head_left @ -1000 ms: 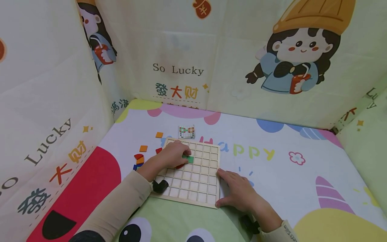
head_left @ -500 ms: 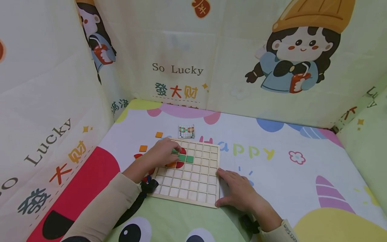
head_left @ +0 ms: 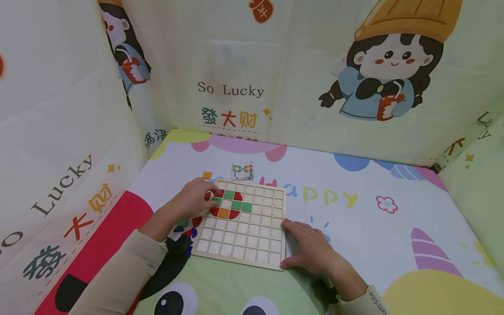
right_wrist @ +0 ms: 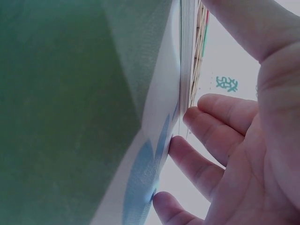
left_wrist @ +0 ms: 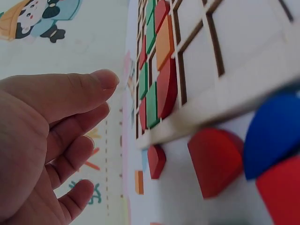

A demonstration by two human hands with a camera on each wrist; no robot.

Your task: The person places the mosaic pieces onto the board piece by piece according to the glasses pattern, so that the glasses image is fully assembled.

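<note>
A pale wooden grid board [head_left: 252, 240] lies on the patterned cloth. Its upper-left cells hold several red rounded pieces, several green squares [head_left: 246, 207] and one orange square [head_left: 223, 213]. My left hand [head_left: 194, 197] hovers by the board's upper left edge, partly covering the pieces there. In the left wrist view this left hand [left_wrist: 61, 117] has loosely bent fingers, thumb close to the index finger, with nothing visible between them. My right hand [head_left: 311, 245] rests against the board's right edge, thumb at the near corner. The right wrist view shows its fingers [right_wrist: 211, 136] spread and relaxed by that edge.
Loose red [left_wrist: 215, 161], blue [left_wrist: 274, 131], green and orange pieces lie left of the board, some hidden by the left arm. A small card [head_left: 242, 171] with a coloured grid pattern is behind the board. Printed cloth walls [head_left: 291, 87] enclose the table.
My left hand has moved left, from above the green squares to the board's left edge, uncovering red, green and orange pieces in the cells. The right hand has stayed in place.
</note>
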